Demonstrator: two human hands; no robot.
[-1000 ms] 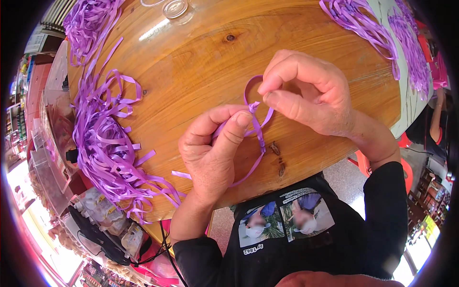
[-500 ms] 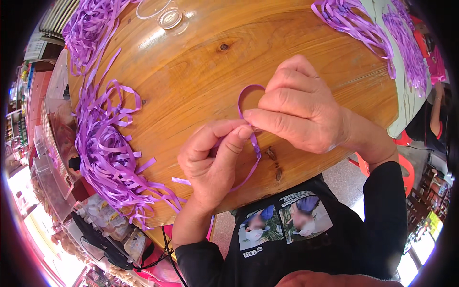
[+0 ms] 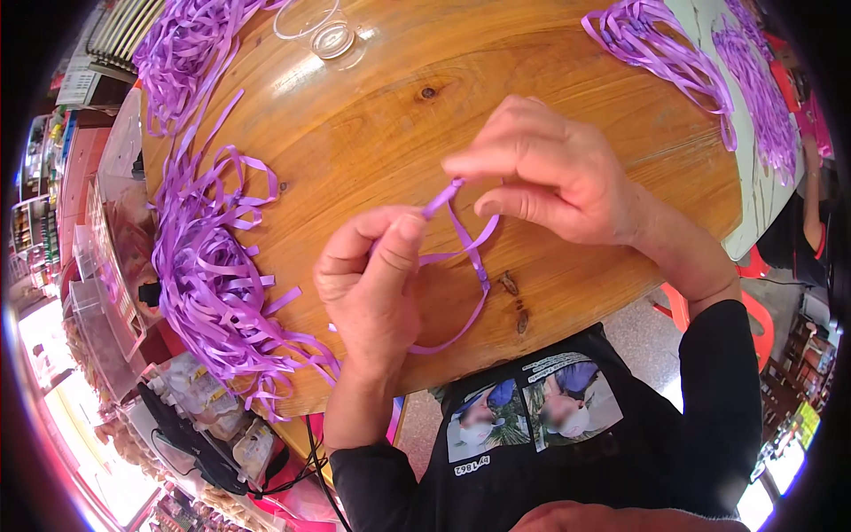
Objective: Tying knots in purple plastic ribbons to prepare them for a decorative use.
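Note:
My left hand (image 3: pixel 372 275) is closed, with a purple ribbon (image 3: pixel 441 200) pinched between thumb and forefinger. A short, folded-looking piece of the ribbon sticks up from that pinch toward my right hand (image 3: pixel 550 173). The rest of it hangs in a loop over the wooden table (image 3: pixel 390 133), with a small knot-like spot on its right side. My right hand's thumb and forefinger are apart. The forefinger's tip is right by the ribbon's upper end; whether it touches is hard to see. The other right fingers are curled behind it and partly hidden.
A tangled heap of purple ribbons (image 3: pixel 217 284) covers the table's left side, with another bunch (image 3: pixel 191 62) at the far left. More ribbon loops (image 3: pixel 660 49) lie at the far right. A clear round dish (image 3: pixel 332 41) stands at the back. A red stool (image 3: pixel 753 324) is beyond the right edge.
My right thumb and forefinger have parted from their pinch on the ribbon. The small loop above my hands is gone, and a short ribbon piece now points up from my left hand.

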